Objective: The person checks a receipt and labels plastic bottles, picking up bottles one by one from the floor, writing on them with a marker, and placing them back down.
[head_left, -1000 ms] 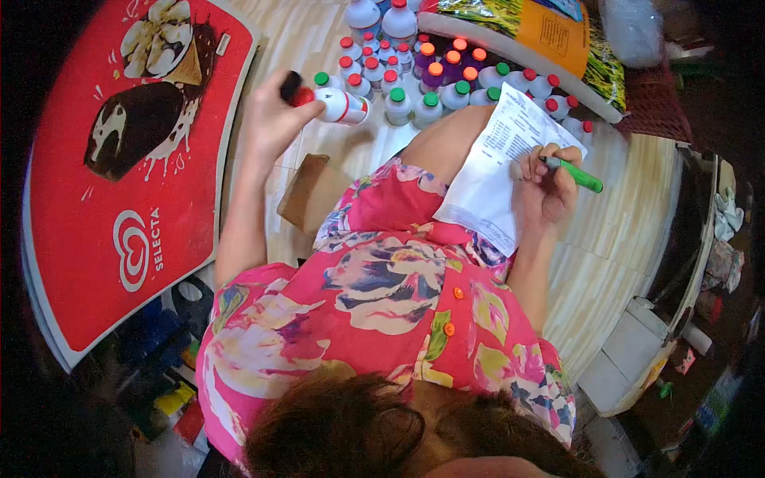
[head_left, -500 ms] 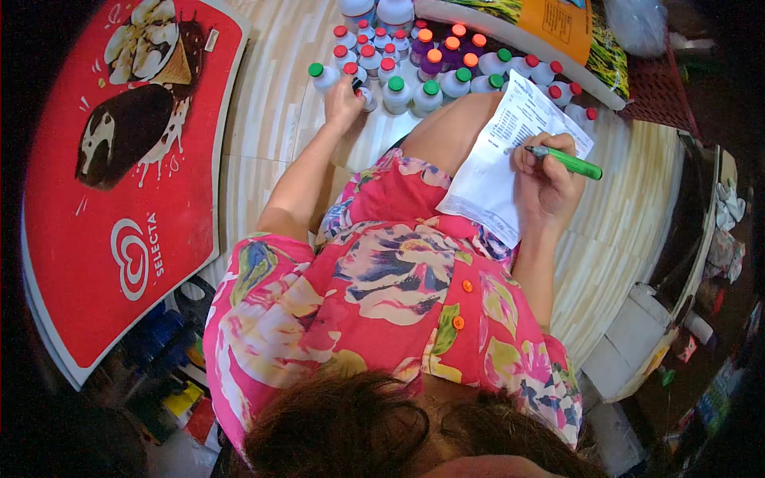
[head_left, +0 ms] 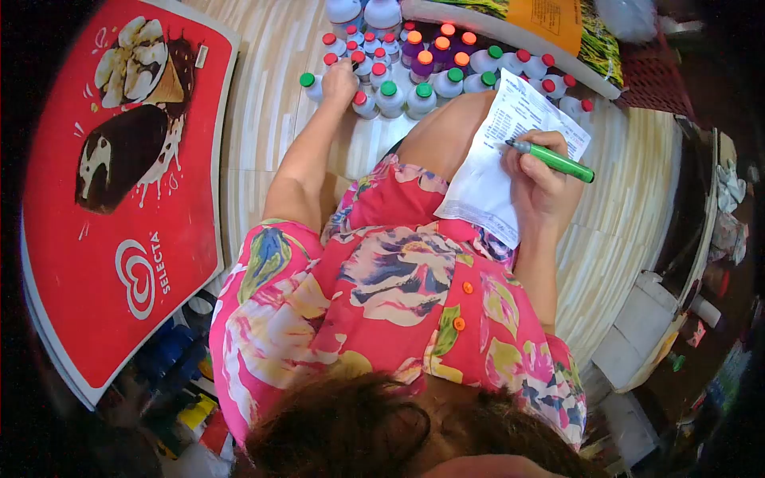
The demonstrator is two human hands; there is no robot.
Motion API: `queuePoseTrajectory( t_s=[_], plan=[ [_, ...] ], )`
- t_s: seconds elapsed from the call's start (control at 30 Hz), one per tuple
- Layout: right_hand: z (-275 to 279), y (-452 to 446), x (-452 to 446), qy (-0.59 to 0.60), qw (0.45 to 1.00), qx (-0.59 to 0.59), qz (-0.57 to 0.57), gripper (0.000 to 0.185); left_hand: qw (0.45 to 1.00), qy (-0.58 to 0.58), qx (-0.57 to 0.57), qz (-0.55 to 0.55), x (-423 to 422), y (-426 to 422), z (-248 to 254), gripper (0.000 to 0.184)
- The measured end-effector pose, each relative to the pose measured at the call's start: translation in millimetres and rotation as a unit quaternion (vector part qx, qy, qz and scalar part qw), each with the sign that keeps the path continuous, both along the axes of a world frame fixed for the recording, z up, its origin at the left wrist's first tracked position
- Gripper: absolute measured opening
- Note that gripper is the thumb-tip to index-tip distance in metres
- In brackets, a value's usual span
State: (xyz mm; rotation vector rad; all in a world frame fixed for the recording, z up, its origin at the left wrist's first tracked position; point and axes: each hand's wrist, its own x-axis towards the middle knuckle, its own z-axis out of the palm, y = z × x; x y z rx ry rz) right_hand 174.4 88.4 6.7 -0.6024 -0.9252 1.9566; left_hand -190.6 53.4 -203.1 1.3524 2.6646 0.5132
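I can't see the fingertips of the left hand (head_left: 340,85), in the upper middle of the frame; they are hidden in among the red-capped bottles (head_left: 379,72), and a dark bit beside them is too small to name. A green-capped bottle (head_left: 310,84) is partly behind that hand. Right of centre, the print on the paper (head_left: 476,185) is too fine for me to read, and the right hand (head_left: 548,187) covers part of its right side. The top edge slices off two large bottles (head_left: 383,14), the sack (head_left: 558,33) and the clear plastic bag (head_left: 628,17). Clutter (head_left: 727,219) at far right blurs into darkness.
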Motion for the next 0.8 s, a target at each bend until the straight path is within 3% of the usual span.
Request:
queuePoseTrajectory(
  t_s=[0.1, 0.17, 0.37, 0.5, 0.57, 0.67, 0.8],
  plan=[
    [1.1, -3.2, -1.5, -0.035, 0.999, -0.004, -0.014, 0.030, 0.998, 0.010, -0.005, -0.054, -5.0, -4.3, 4.9, 0.028],
    [-4.9, -0.1, 1.9, -0.019, 1.000, 0.004, 0.006, 0.029, 0.997, 0.033, 0.022, -0.061, 6.6, -13.5, 41.3, 0.025],
    [-0.6, 3.2, 3.2, 0.009, 1.000, -0.005, -0.006, 0.029, 0.971, -0.034, 0.234, -0.025, 71.9, -80.5, 225.9, 0.017],
    [17.5, 7.2, 6.8, 0.028, 0.998, 0.003, -0.064, 0.029, 0.938, -0.109, 0.327, -0.027, 109.7, -94.9, 303.3, 0.024],
    [19.4, 13.8, 16.9, 0.056, 0.994, 0.024, -0.090, 0.029, 0.891, -0.159, 0.408, -0.120, 124.4, -87.4, 310.5, 0.029],
    [28.5, 19.7, 34.5, 0.082, 0.984, 0.046, -0.152, 0.028, 0.863, -0.218, 0.413, -0.192, 152.2, -73.5, 311.8, 0.037],
    [32.3, 25.4, 60.9, 0.072, 0.974, 0.050, -0.209, 0.024, 0.867, -0.297, 0.353, -0.189, 175.8, -60.2, 294.0, 0.036]
  ],
)
